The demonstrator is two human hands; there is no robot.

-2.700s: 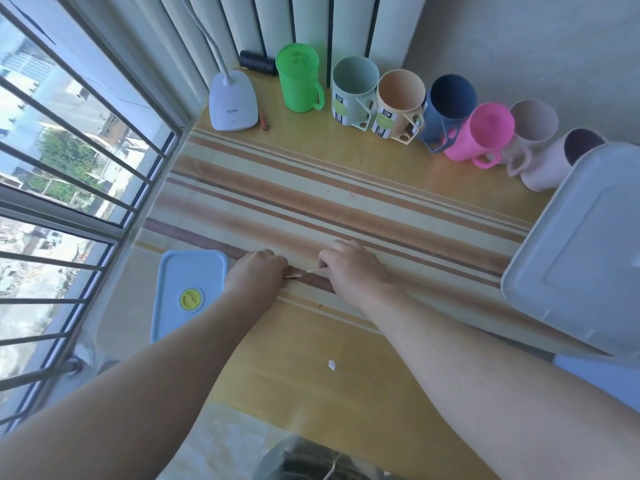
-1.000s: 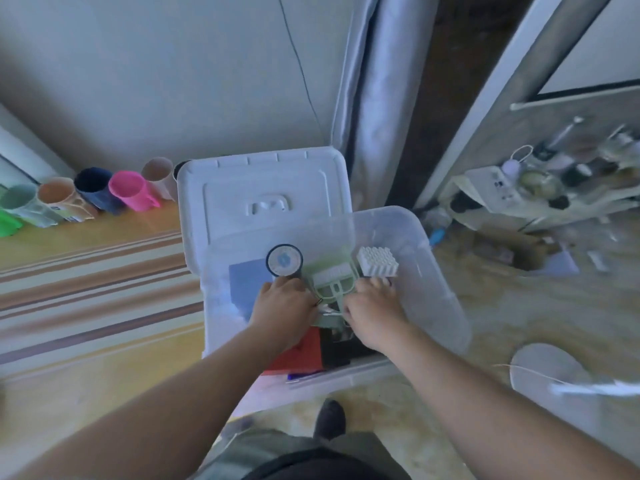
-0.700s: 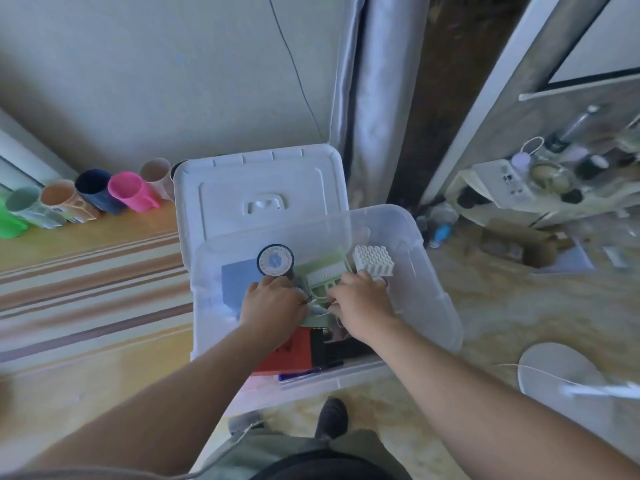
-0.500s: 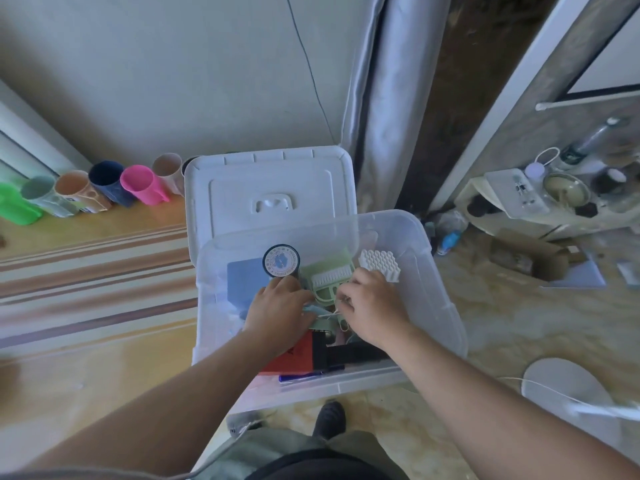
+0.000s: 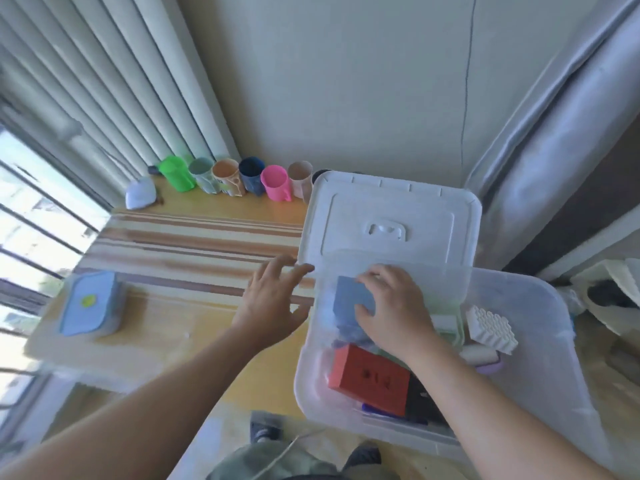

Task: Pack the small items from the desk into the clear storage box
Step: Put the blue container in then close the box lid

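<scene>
The clear storage box [image 5: 540, 393] stands to the right of the desk, holding a red box [image 5: 367, 379], a blue flat item [image 5: 349, 297], a white honeycomb block [image 5: 491, 329] and other small things. My right hand [image 5: 394, 306] is inside it, fingers spread over the blue item and the pile; I cannot tell if it grips anything. My left hand [image 5: 273, 301] hovers open above the desk just left of the box wall, holding nothing. A blue-lidded container [image 5: 88, 306] sits on the desk at the left.
The box's white lid [image 5: 391, 216] leans behind the box against the wall. A row of coloured cups [image 5: 239, 178] and a lamp base [image 5: 140, 197] line the desk's far edge. A striped mat [image 5: 194, 244] covers the desk. A barred window is at left, a curtain at right.
My left hand has come out of the box and now hovers open over the desk. My right hand stays inside the box. The view has swung left toward the desk.
</scene>
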